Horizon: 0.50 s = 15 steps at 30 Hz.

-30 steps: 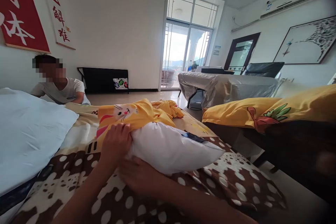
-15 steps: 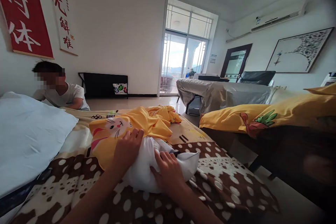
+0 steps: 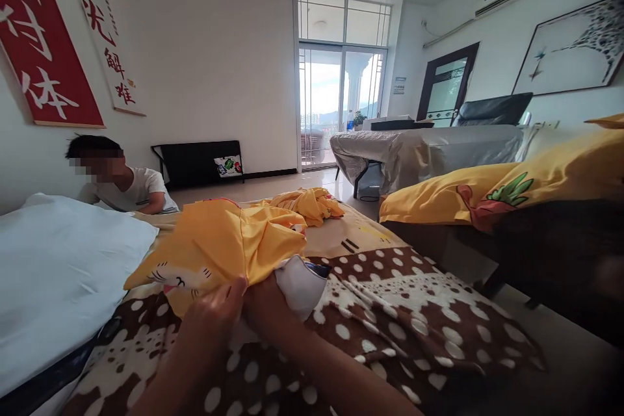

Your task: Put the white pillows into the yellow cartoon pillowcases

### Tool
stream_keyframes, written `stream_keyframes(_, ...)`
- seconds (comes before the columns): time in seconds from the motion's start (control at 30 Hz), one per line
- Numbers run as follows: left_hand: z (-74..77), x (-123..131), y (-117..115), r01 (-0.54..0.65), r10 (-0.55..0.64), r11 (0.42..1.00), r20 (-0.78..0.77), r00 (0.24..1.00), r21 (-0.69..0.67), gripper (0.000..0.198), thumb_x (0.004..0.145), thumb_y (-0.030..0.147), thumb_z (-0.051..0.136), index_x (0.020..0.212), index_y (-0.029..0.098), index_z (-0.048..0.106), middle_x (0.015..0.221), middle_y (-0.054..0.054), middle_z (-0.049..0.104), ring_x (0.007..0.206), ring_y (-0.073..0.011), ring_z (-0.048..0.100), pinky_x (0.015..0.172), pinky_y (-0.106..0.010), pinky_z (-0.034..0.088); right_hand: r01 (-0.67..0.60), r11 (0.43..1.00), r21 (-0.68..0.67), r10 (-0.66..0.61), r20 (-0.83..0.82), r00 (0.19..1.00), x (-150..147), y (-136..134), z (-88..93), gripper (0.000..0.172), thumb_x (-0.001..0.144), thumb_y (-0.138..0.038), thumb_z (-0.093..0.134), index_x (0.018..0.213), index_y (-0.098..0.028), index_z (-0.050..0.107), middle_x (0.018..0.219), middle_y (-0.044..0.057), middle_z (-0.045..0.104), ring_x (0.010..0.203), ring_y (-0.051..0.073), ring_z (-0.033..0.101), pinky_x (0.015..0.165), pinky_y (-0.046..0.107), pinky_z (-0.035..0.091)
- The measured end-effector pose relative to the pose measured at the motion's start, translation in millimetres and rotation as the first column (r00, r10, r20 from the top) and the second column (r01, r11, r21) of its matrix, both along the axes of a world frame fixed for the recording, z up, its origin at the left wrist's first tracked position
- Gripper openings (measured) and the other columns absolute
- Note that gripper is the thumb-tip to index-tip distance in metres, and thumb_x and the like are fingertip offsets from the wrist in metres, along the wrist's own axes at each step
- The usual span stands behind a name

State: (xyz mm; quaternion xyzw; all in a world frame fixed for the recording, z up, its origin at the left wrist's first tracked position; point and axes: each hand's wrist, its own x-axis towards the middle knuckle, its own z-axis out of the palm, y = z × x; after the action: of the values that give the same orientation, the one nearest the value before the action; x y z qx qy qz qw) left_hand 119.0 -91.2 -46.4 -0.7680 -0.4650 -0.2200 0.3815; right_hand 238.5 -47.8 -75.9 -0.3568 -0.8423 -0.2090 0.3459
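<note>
A white pillow (image 3: 299,283) lies on a brown bedspread with white dots (image 3: 390,318), mostly inside a yellow cartoon-cat pillowcase (image 3: 219,244). Only one white corner pokes out. My left hand (image 3: 214,315) pinches the lower edge of the yellow pillowcase near the cat face. My right hand (image 3: 260,302) reaches under the case's open end against the pillow; its fingers are hidden by the cloth.
A big white pillow (image 3: 58,273) lies at the left. More crumpled yellow cloth (image 3: 312,203) sits farther up the bed. Another person in a white shirt (image 3: 121,185) crouches at the far left. A second bed with a yellow pillow (image 3: 487,198) stands to the right.
The yellow case has been drawn over most of the white pillow, which now shows only a corner. My right hand went from on top of the pillow to under the cloth.
</note>
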Motion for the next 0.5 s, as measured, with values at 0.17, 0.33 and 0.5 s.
stream_keyframes(0.17,4.2,-6,13,-0.214,0.249,0.921,0.068,0.966,-0.327,0.025,0.091,0.021,0.036,0.104,0.015,0.057,0.074,-0.007,0.066,0.066,-0.024,0.067,0.053,-0.03,0.045,0.063,0.998,0.028,-0.065,0.053,0.996,35,-43,-15.4,0.043,0.09,-0.024,0.046,0.132,-0.018,0.046,0.103,0.013,0.063,0.096,0.025,0.056,0.086,0.041,0.042)
stream_keyframes(0.33,15.0,-10,6,-0.261,0.319,0.9,0.12,0.94,-0.348,0.027,0.09,0.025,0.036,0.107,0.015,0.055,0.071,-0.006,0.067,0.059,-0.0225,0.065,0.05,-0.028,0.042,0.146,0.983,0.113,-0.125,-0.173,0.977,116,-66,-13.9,0.055,0.088,-0.035,0.052,0.139,-0.019,0.038,0.129,0.014,0.053,0.122,0.028,0.044,0.101,0.045,0.033)
stream_keyframes(0.5,15.9,-17,-24,-0.167,0.167,0.986,-0.03,0.986,0.008,0.017,0.084,0.019,0.047,0.095,0.015,0.06,0.062,-0.002,0.06,0.061,-0.0213,0.061,0.06,-0.032,0.043,0.123,0.987,-0.104,-0.159,-0.515,0.842,152,-46,-50.9,0.052,0.088,-0.038,0.052,0.135,-0.02,0.04,0.101,0.01,0.066,0.088,0.025,0.065,0.073,0.037,0.053)
